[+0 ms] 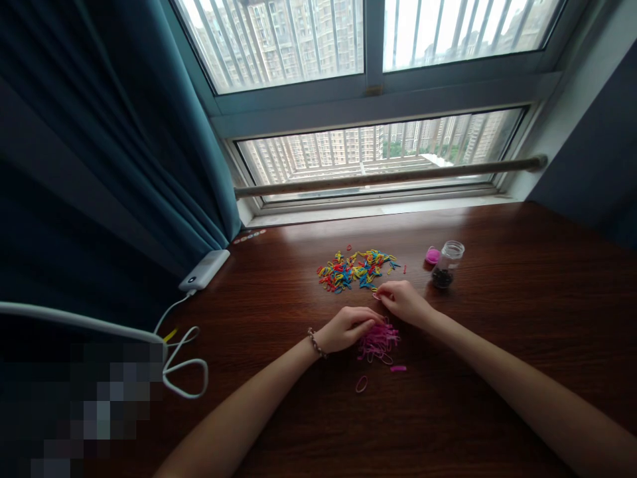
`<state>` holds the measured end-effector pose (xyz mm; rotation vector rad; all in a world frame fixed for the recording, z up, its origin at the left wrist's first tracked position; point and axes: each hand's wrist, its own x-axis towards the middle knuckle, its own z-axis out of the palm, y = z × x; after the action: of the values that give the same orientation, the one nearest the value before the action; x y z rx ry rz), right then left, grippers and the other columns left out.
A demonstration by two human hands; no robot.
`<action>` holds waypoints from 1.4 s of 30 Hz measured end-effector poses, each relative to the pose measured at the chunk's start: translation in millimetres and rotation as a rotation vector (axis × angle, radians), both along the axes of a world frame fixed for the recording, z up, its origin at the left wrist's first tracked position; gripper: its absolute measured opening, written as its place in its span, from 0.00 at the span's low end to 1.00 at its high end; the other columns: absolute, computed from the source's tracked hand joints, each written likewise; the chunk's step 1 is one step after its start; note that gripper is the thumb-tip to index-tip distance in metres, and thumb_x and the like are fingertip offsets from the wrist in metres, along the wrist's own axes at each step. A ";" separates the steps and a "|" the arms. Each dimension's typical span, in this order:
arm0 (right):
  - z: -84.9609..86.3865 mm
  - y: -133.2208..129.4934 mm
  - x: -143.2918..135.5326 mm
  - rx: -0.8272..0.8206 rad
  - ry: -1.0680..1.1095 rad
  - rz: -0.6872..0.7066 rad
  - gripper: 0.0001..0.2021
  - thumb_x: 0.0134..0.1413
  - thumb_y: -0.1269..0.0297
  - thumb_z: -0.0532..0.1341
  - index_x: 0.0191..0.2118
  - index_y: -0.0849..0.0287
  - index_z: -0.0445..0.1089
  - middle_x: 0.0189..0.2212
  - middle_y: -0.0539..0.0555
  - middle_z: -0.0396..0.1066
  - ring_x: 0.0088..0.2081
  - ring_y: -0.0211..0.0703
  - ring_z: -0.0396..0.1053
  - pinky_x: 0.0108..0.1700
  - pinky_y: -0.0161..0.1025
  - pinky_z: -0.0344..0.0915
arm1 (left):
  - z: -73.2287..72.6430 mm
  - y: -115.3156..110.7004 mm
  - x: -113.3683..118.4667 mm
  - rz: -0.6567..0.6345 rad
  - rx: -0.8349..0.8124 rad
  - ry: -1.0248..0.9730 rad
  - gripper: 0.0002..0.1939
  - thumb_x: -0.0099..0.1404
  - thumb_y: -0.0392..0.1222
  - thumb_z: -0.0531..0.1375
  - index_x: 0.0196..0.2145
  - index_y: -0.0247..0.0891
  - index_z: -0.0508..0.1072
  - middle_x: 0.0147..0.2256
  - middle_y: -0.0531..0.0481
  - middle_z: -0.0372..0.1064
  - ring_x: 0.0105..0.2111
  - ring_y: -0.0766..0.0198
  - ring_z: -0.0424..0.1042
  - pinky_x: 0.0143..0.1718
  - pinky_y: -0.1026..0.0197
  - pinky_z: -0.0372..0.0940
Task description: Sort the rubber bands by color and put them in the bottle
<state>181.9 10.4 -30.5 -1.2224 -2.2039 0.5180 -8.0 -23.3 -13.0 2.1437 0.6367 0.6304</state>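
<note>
My left hand (346,328) rests at the edge of a pile of pink rubber bands (379,342), its fingers stretched over the top of it. A beaded bracelet (314,343) circles that wrist. Just beyond the pile, my right hand (405,303) has its thumb and fingertips pinched together on a small pink rubber band (377,297). In front of these fingertips spreads a loose heap of red, yellow and blue rubber bands (355,271). One pink loop (361,384) and a short pink strip (398,368) lie apart, nearer to me.
A clear jar (448,262) with dark contents stands at the right, a pink lid (432,255) beside it. On the left are a white power bank (204,271) and a looped white cable (192,378). A curtain (164,133) and a barred window (388,146) border the brown table (279,425).
</note>
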 end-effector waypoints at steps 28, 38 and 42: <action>-19.2 33.9 -11.6 0.071 -0.275 -0.450 0.48 0.34 0.43 0.62 0.58 0.67 0.48 0.55 0.72 0.46 0.56 0.67 0.44 0.52 0.55 0.47 | -51.9 102.3 -43.2 0.639 0.295 0.207 0.33 0.54 0.46 0.59 0.54 0.32 0.55 0.54 0.37 0.54 0.55 0.54 0.54 0.56 0.51 0.51; -23.7 92.1 -31.2 0.182 -0.189 -0.152 0.23 0.47 0.52 0.59 0.49 0.56 0.64 0.48 0.61 0.61 0.48 0.52 0.56 0.49 0.47 0.54 | -45.9 137.8 -19.2 0.605 0.140 -0.073 0.11 0.52 0.39 0.61 0.36 0.38 0.73 0.40 0.46 0.70 0.44 0.57 0.67 0.50 0.52 0.58; -25.9 107.0 -26.3 0.130 0.035 -0.056 0.08 0.46 0.69 0.60 0.36 0.59 0.71 0.37 0.55 0.67 0.39 0.43 0.63 0.43 0.39 0.60 | -45.0 139.9 -26.3 0.634 0.059 -0.183 0.09 0.54 0.42 0.59 0.33 0.37 0.74 0.34 0.46 0.73 0.36 0.58 0.71 0.42 0.55 0.64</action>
<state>155.6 117.4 -56.3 -1.1939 -2.1321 0.3642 -34.3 116.7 -58.0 1.8918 1.2181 1.1767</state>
